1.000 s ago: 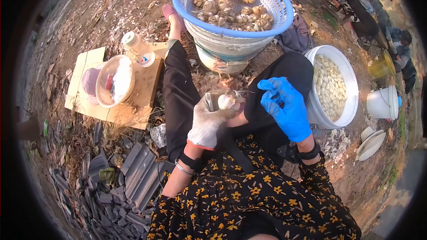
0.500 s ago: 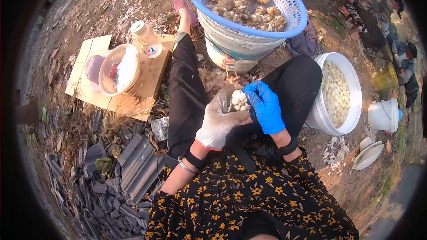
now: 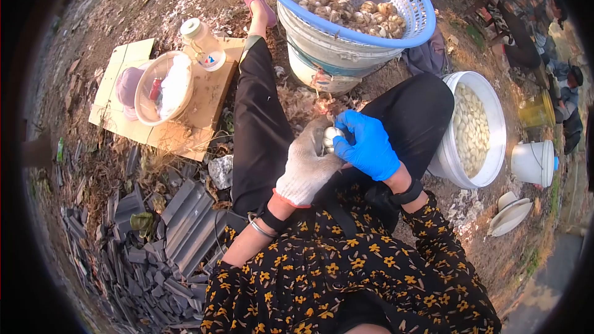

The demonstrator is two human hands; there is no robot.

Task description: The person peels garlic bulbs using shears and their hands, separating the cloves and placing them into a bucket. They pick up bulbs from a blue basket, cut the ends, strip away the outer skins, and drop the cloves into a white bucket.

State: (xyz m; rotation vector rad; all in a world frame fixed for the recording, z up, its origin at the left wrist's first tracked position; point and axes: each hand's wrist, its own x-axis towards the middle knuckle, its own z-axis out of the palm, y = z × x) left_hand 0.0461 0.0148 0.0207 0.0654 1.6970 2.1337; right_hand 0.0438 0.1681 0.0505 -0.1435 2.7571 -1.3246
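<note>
My left hand (image 3: 311, 162), in a whitish knit glove with a stained thumb and fingers, is wrapped round a garlic bulb (image 3: 332, 138) above my lap. Only a few white cloves of the bulb show between the two hands. My right hand (image 3: 369, 147), in a blue rubber glove, is closed against the bulb's right side, thumb and fingers pinched on it. Its fingertips are partly hidden. Beyond them, a blue basket (image 3: 346, 38) of unpeeled garlic bulbs rests on a large white bucket (image 3: 315, 68). To the right stands a white bucket (image 3: 493, 164) of peeled cloves.
On the left, cardboard (image 3: 111, 114) carries a small basket (image 3: 143, 102), a cap (image 3: 128, 86) and a clear jar (image 3: 201, 43). Stacked roof tiles (image 3: 192, 222) lie below it. A lidded pail (image 3: 532, 162) and a hat (image 3: 508, 213) are at right. Other people sit at upper right.
The bulb has turned or sunk into my left hand, so fewer cloves show. My right hand has tilted and its fingers now close over the bulb's side. The view has shifted slightly.
</note>
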